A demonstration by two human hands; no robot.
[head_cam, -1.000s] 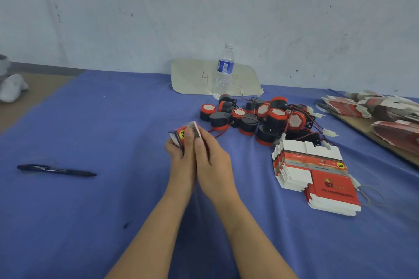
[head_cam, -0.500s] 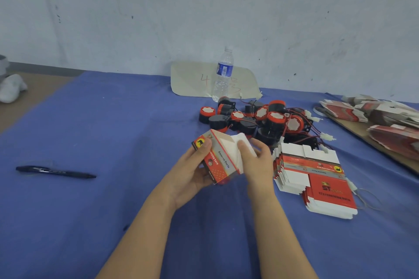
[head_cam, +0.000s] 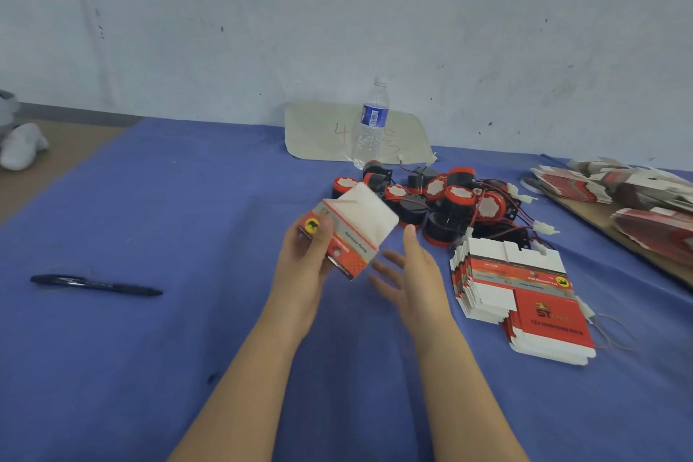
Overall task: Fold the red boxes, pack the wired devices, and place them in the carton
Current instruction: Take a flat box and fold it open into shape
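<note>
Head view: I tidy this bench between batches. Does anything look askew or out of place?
Mildly. The stack of flat boxes is fanned out, its nearer part slid askew. The wired devices lie in a tangled heap, some tipped over. Nothing looks spilled or damaged.

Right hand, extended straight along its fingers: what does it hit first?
Probably the red box held in the left hand; the right hand's open fingers aim left at its lower corner. Depth is uncertain from one view.
</note>
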